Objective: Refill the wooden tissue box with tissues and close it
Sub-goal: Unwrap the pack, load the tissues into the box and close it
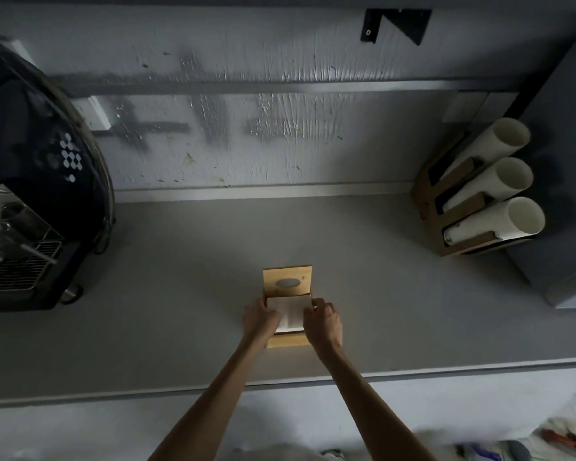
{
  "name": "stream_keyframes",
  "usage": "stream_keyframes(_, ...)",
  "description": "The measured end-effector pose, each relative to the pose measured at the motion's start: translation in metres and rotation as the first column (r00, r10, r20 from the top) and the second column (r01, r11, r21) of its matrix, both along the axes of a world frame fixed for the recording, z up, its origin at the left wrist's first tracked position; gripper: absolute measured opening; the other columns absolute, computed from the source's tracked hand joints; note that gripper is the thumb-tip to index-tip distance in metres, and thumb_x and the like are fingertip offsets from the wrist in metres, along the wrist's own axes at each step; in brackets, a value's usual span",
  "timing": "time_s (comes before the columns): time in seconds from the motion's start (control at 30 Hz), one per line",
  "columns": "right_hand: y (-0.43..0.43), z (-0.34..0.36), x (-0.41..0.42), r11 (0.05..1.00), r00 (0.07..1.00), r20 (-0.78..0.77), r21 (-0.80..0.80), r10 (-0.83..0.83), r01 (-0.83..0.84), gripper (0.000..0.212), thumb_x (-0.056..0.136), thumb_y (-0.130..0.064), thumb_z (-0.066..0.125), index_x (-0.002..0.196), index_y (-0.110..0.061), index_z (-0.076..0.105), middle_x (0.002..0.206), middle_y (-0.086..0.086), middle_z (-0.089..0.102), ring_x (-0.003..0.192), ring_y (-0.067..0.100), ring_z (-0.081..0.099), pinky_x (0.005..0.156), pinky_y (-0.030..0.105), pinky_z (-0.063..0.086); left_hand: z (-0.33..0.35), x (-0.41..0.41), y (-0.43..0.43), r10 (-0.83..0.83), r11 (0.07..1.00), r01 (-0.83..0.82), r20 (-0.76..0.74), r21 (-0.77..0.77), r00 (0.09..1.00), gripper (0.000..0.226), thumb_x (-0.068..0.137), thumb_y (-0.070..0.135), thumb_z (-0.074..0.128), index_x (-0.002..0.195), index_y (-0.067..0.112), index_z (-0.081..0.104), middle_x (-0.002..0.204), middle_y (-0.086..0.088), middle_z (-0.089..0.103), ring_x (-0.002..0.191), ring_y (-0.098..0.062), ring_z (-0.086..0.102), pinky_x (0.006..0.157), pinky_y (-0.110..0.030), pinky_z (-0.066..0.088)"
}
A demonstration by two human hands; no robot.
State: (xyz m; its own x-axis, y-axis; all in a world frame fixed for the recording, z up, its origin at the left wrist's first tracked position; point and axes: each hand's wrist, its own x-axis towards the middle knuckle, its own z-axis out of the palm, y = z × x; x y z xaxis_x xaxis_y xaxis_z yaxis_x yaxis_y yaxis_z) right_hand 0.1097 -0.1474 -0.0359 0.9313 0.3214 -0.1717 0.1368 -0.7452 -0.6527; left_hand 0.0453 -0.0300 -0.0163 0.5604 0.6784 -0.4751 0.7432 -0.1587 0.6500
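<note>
We see the wooden tissue box [286, 341] in the near middle of the grey surface [180, 277], a little back from its front edge and squared to it, with the mouth facing up. The lid [287, 281] stands raised at the far side, its oval slot turned toward us. From this angle the box looks about as deep as it is wide, so we cannot tell which way its long axis runs. A white stack of tissues [290, 314] sits in the opening. The left hand [259, 319] grips the stack's left edge with curled fingers and the right hand [323, 322] grips its right edge. A dark coffee machine [30, 194] stands far left and a cup holder [446, 207] far right, both well apart from the box.
</note>
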Motion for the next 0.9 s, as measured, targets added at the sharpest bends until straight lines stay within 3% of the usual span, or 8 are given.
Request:
stream_keyframes(0.07,0.000,0.000,0.000,1.000,1.000,-0.019,-0.020,-0.003,0.003,0.027,0.094,-0.024,0.050,0.118,-0.013,0.057,0.112,0.013,0.062,0.087,0.023,0.059,0.069,0.029,0.047,0.000,-0.002,-0.001,0.035,0.999,-0.035,0.007,-0.026,0.999,0.050,0.078,0.008,0.052,0.126,0.005,0.041,0.128,-0.017,0.050,0.123,-0.038,0.043,0.101,-0.042,0.037)
stream_keyframes(0.17,0.000,-0.002,0.001,0.998,0.999,-0.047,-0.060,-0.028,0.025,0.031,0.094,-0.027,0.051,0.123,-0.015,0.050,0.119,0.013,0.058,0.096,0.028,0.061,0.072,0.030,0.045,-0.005,-0.003,0.001,0.089,0.996,-0.089,-0.020,-0.031,0.996,0.057,0.085,0.019,0.054,0.136,0.004,0.034,0.138,-0.017,0.043,0.130,-0.037,0.038,0.107,-0.041,0.033)
stream_keyframes(0.23,-0.001,-0.002,0.003,0.996,0.999,-0.022,-0.086,-0.031,0.029,0.031,0.094,-0.028,0.051,0.123,-0.016,0.048,0.120,0.012,0.057,0.095,0.028,0.061,0.073,0.033,0.048,-0.018,0.000,0.008,0.123,0.991,-0.125,-0.034,-0.048,0.992,0.053,0.086,0.032,0.048,0.130,0.002,0.045,0.132,-0.018,0.051,0.124,-0.037,0.046,0.106,-0.043,0.037)
stream_keyframes(0.33,0.000,-0.006,0.001,0.990,0.999,0.044,-0.136,0.027,-0.021,0.024,0.093,-0.024,0.051,0.117,-0.019,0.048,0.114,0.009,0.057,0.090,0.025,0.059,0.069,0.034,0.052,-0.060,0.003,0.021,0.121,0.990,-0.122,-0.024,-0.067,0.992,0.058,0.075,0.044,0.036,0.103,-0.001,0.060,0.108,-0.022,0.066,0.099,-0.037,0.062,0.089,-0.047,0.052)
stream_keyframes(0.43,-0.001,-0.010,-0.003,0.980,0.989,0.114,-0.186,0.090,-0.067,0.020,0.093,-0.020,0.049,0.113,-0.020,0.046,0.110,0.007,0.056,0.091,0.023,0.056,0.069,0.037,0.056,-0.079,0.002,0.021,0.068,0.996,-0.070,-0.034,-0.051,0.997,0.043,0.086,0.034,0.036,0.099,0.001,0.060,0.105,-0.023,0.065,0.092,-0.035,0.064,0.075,-0.040,0.054)
stream_keyframes(0.63,0.014,-0.015,-0.017,0.930,0.885,0.288,-0.135,0.367,-0.342,0.022,0.093,-0.009,0.051,0.109,-0.017,0.063,0.111,0.000,0.066,0.099,0.015,0.060,0.081,0.025,0.051,-0.029,-0.006,0.006,-0.020,0.997,0.021,-0.016,0.076,1.000,0.027,0.096,0.018,0.040,0.112,0.003,0.055,0.117,-0.018,0.060,0.105,-0.032,0.059,0.088,-0.038,0.050)
stream_keyframes(0.77,0.030,-0.019,-0.007,0.868,0.836,0.237,-0.193,0.495,-0.458,0.023,0.092,-0.013,0.054,0.112,-0.019,0.064,0.116,-0.002,0.067,0.111,0.015,0.060,0.093,0.027,0.049,-0.023,-0.007,0.003,-0.075,0.989,0.081,-0.054,0.127,0.996,0.025,0.095,0.012,0.040,0.116,0.001,0.050,0.121,-0.019,0.055,0.109,-0.034,0.057,0.086,-0.035,0.045)
stream_keyframes(0.9,0.040,-0.013,0.006,0.777,0.793,0.115,-0.324,0.598,-0.539,0.020,0.087,-0.019,0.060,0.106,-0.018,0.067,0.113,0.002,0.071,0.106,0.022,0.066,0.091,0.034,0.053,-0.022,-0.008,0.004,-0.136,0.981,0.146,-0.076,0.131,0.988,0.031,0.093,0.017,0.049,0.119,0.002,0.046,0.125,-0.019,0.052,0.113,-0.034,0.054,0.089,-0.037,0.045)
